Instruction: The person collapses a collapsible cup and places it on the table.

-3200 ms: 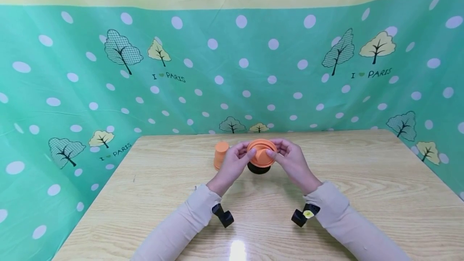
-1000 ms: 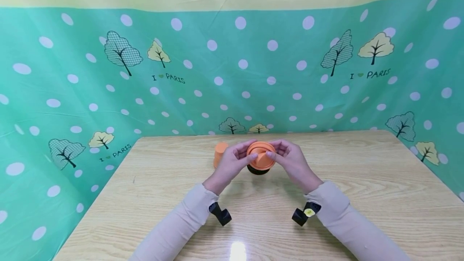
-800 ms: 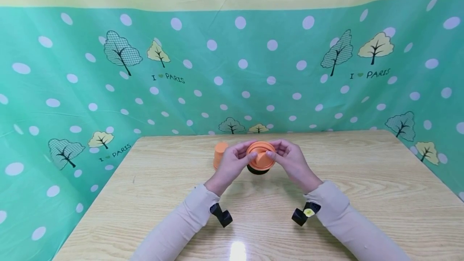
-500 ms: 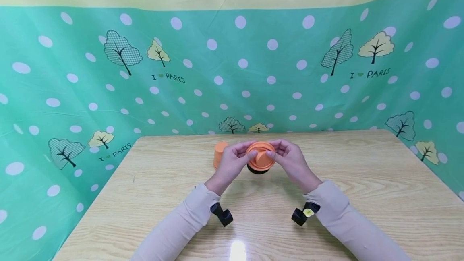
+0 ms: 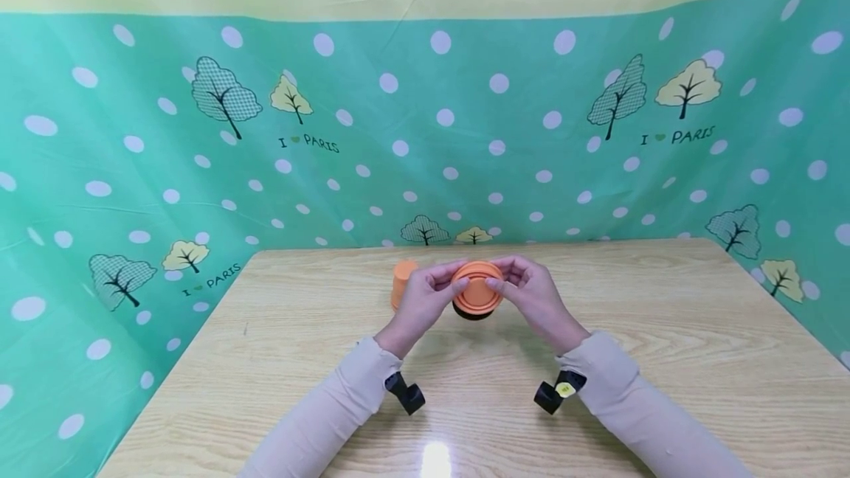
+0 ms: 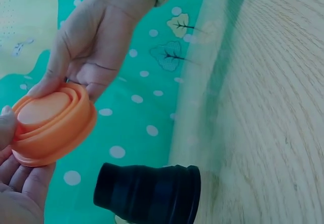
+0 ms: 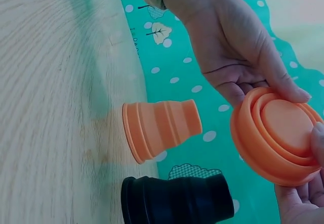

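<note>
Both hands hold a collapsible orange cup (image 5: 477, 292), folded down into flat concentric rings. My left hand (image 5: 422, 299) grips its left side, thumb on the round base and fingers behind the rim. On the opposite side my right hand (image 5: 535, 299) pinches it the same way. The right wrist view shows the rings of the folded cup (image 7: 286, 128) nested round the flat base. Below and behind it a black collapsible cup (image 6: 149, 191) stands extended, wide rim down on the table; in the head view the held cup hides most of it.
A second orange collapsible cup (image 7: 159, 128) stands extended, rim down, beside the black one and partly behind the left hand. The wooden table (image 5: 319, 316) meets a green dotted cloth (image 5: 372, 131) at the back. Small black cameras (image 5: 413, 398) sit at both wrists.
The held cup's base was tilted and stuck out from the rings; now it lies flat and centred within them. Both hands have stayed nearly in place, their grip kept.
</note>
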`<state>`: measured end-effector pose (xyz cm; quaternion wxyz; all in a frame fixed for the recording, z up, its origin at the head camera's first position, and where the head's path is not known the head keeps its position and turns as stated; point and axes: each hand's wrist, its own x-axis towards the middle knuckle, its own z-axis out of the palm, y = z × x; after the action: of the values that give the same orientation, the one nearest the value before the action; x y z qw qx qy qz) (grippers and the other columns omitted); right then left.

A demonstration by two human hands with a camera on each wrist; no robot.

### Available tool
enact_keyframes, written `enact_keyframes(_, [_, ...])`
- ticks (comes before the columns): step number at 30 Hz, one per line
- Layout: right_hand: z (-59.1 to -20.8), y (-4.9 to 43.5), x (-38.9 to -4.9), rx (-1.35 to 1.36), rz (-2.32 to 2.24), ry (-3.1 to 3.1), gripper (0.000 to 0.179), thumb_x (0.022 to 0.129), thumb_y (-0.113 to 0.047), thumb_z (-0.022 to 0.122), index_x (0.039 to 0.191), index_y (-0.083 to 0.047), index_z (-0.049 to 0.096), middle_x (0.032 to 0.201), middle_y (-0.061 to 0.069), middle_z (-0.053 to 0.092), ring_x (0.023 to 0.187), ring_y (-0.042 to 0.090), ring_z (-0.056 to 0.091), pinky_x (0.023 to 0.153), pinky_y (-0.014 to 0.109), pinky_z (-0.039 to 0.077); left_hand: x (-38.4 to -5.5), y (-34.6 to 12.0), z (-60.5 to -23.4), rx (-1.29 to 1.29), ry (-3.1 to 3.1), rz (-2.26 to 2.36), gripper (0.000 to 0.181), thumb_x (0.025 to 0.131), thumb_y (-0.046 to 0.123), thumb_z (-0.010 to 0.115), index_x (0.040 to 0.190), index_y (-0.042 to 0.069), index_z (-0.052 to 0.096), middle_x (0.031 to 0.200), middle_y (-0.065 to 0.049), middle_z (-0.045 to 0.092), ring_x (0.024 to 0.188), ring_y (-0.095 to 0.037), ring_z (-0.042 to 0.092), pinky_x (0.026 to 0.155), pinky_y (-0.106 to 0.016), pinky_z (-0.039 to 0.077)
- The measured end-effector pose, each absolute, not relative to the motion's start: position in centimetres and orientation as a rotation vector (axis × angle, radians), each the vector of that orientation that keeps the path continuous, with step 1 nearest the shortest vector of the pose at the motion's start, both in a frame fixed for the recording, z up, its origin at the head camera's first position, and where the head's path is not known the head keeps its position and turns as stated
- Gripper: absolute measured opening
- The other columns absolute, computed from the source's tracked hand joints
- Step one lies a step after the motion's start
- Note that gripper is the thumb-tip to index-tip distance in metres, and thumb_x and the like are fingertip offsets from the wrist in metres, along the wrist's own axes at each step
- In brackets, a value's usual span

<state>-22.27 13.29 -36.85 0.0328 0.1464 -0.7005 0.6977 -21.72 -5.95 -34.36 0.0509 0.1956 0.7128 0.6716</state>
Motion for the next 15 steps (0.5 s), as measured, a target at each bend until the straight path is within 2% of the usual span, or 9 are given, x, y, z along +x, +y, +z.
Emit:
enact_keyframes(7, [-36.9, 13.6, -22.3, 0.457, 2.109, -2.201, 0.036, 0.084, -0.01, 0.071, 0.114, 0.006, 0.058, 0.097, 0.003, 0.063, 0.089, 0.012, 0.061, 0.076, 0.022, 0.053, -23.2, -6.5, -35.7, 0.595, 2.198, 1.976, 0.035, 0.091, 0.01, 0.062, 0.124, -0.003, 0.059, 0.116, -0.018, 0.064, 0.101, -0.021, 0.065, 0.086, -0.029, 0.052])
enact_keyframes(15, [-37.0, 14.0, -22.4, 0.524, 2.083, -2.268, 0.038, 0.084, -0.015, 0.072, 0.115, 0.002, 0.06, 0.106, 0.009, 0.064, 0.094, 0.015, 0.061, 0.081, 0.024, 0.052, -23.5, -6.6, -36.1, 0.613, 2.234, 1.975, 0.033, 0.088, 0.016, 0.068, 0.117, 0.001, 0.065, 0.111, -0.014, 0.068, 0.096, -0.018, 0.066, 0.084, -0.028, 0.053])
